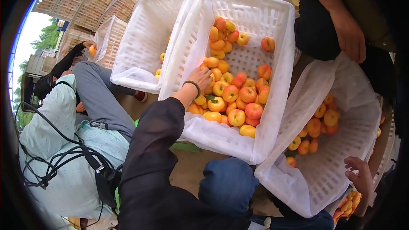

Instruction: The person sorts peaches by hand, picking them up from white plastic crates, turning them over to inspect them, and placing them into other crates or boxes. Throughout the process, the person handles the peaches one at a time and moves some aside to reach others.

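the left hand [199,81] reaches over the side of the middle crate [279,74], palm down, wrist ringed by a bracelet [193,86]. its fingers bend onto the left flank of the fruit [230,93]; whether they grasp a piece cannot be told, since the back of the hand hides their grip. the right hand [359,173] is raised beside the right crate [328,189], fingers released and loosely curled, with nothing visible between them.

most of the fruit lies heaped in the near half of the middle crate; a smaller group sits near the far left corner, and one piece [268,44] is apart, by the right wall. more fruit rests in the right crate. the white liner [217,134], folded over the rims, presumably cushions soft skins against the slotted plastic; the crates stand close together, probably for easy reach.

the pieces are roundish, with no marked long axis, and face mixed ways: one yellow-red piece [216,104] turns its stem pit upward. the middle crate's long axis runs away from the wearer, leaning slightly right. at far left, a co-worker's hand [89,44] holds a single fruit [92,50].
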The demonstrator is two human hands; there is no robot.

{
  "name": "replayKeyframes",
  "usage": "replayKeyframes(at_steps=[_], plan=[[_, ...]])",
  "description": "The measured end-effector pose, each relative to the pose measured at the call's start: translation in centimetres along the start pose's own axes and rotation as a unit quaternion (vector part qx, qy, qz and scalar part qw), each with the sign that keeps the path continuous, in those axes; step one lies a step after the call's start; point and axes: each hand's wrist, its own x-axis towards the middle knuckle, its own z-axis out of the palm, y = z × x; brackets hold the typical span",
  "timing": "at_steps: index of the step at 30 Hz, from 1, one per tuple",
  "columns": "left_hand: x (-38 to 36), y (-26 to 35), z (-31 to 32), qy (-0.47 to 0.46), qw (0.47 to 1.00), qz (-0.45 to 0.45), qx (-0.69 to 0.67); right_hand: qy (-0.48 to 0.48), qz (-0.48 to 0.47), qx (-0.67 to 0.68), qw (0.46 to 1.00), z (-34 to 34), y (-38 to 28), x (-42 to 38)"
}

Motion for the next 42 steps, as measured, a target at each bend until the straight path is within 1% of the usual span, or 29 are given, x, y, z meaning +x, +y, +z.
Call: replayKeyframes(at_steps=[2,4,7,9,13,15,16,17,18,19,20,22,23,24,26,27,28,29,30,31,32,33,34,35,36,37,39,40,42], plan=[[-0.2,0.2,-0.4,0.024,0.999,0.03,-0.001,-0.035,-0.046,-0.041,0.998,0.9,-1.4,1.1],[-0.1,0.4,-0.5,0.048,0.997,0.058,-0.001,-0.023,-0.058,-0.042,0.997,1.5,-2.3,1.8],[0.5,0.7,-1.1,0.01,1.0,0.027,-0.006,-0.019,-0.066,-0.049,0.996,1.8,-2.6,2.4],[0.5,0.6,-1.6,-0.055,0.997,0.059,0.019,-0.023,-0.054,-0.035,0.998,2.1,-2.3,2.5],[0.0,0.1,-0.9,-0.052,0.996,0.063,-0.033,-0.036,-0.04,0.005,0.999,2.8,-1.7,2.4],[0.1,-0.6,-1.9,-0.126,0.969,-0.064,-0.204,-0.046,-0.044,-0.021,0.998,2.8,-1.7,2.8],[0.3,-1.1,-1.5,-0.127,0.969,-0.063,-0.203,-0.047,-0.043,-0.02,0.998,2.5,-2.3,3.1],[0.3,-1.8,-0.8,-0.103,0.903,-0.131,-0.396,-0.072,-0.035,-0.022,0.997,2.2,-3.7,3.6],[0.3,-2.4,-0.4,-0.074,0.796,-0.194,-0.569,-0.096,-0.029,-0.024,0.995,2.1,-5.1,4.3],[0.3,-2.8,-1.2,-0.071,0.71,-0.196,-0.673,-0.095,-0.03,-0.023,0.995,2.2,-6.4,5.2],[0.2,-3.2,-2.0,-0.069,0.711,-0.194,-0.672,-0.119,-0.075,0.039,0.989,2.6,-7.7,6.2],[-0.2,-3.3,-5.2,-0.06,0.533,-0.131,-0.834,-0.157,-0.122,0.176,0.964,3.8,-11.3,8.1],[-0.4,-2.8,-6.3,-0.034,0.468,-0.096,-0.878,-0.171,-0.126,0.252,0.944,4.9,-13.5,9.3],[-0.6,-2.2,-7.3,-0.019,0.439,-0.058,-0.896,-0.19,-0.153,0.283,0.928,6.2,-15.4,11.0],[-1.3,-1.3,-9.9,-0.009,0.389,-0.005,-0.921,-0.163,-0.164,0.296,0.927,8.9,-19.1,13.1],[-1.7,-0.7,-11.3,0.009,0.387,0.031,-0.922,-0.15,-0.176,0.294,0.927,10.6,-20.2,14.3],[-2.3,-0.2,-13.0,0.002,0.377,0.032,-0.926,-0.126,-0.238,0.312,0.911,13.1,-20.8,15.7],[-2.2,0.2,-13.3,0.01,0.417,0.044,-0.908,-0.105,-0.298,0.33,0.89,14.8,-21.2,16.7],[-2.4,0.4,-13.2,0.019,0.454,0.051,-0.889,-0.109,-0.299,0.333,0.888,15.1,-21.4,17.1],[-2.0,-0.8,-12.5,0.016,0.454,0.042,-0.89,-0.115,-0.269,0.338,0.895,15.5,-21.6,17.5],[-0.8,-3.2,-11.4,-0.018,0.531,0.006,-0.847,-0.122,-0.238,0.343,0.9,16.0,-21.7,17.8],[-0.1,-4.8,-10.3,-0.052,0.602,-0.029,-0.796,-0.038,-0.291,0.258,0.92,16.4,-21.2,17.9],[0.4,-5.2,-9.7,-0.052,0.602,-0.035,-0.796,-0.043,-0.294,0.26,0.919,17.0,-20.5,18.1],[1.2,-5.0,-9.4,-0.011,0.79,-0.066,-0.609,0.026,-0.359,0.154,0.92,17.6,-19.8,18.1],[2.0,-4.5,-9.0,0.029,0.92,-0.091,-0.379,0.096,-0.417,0.044,0.903,18.0,-19.5,18.0],[2.5,-3.4,-8.0,0.029,0.92,-0.092,-0.38,0.06,-0.421,-0.007,0.905,18.0,-19.6,17.6],[3.4,-0.9,-4.3,-0.012,0.99,0.014,-0.138,0.056,-0.409,-0.047,0.91,18.2,-19.7,17.3],[4.0,-0.5,-2.0,-0.01,0.99,0.014,-0.138,0.052,-0.398,-0.087,0.912,18.3,-19.8,17.3],[5.1,0.1,0.9,-0.068,0.991,0.113,-0.018,0.075,-0.396,-0.069,0.913,18.4,-19.8,17.4]])
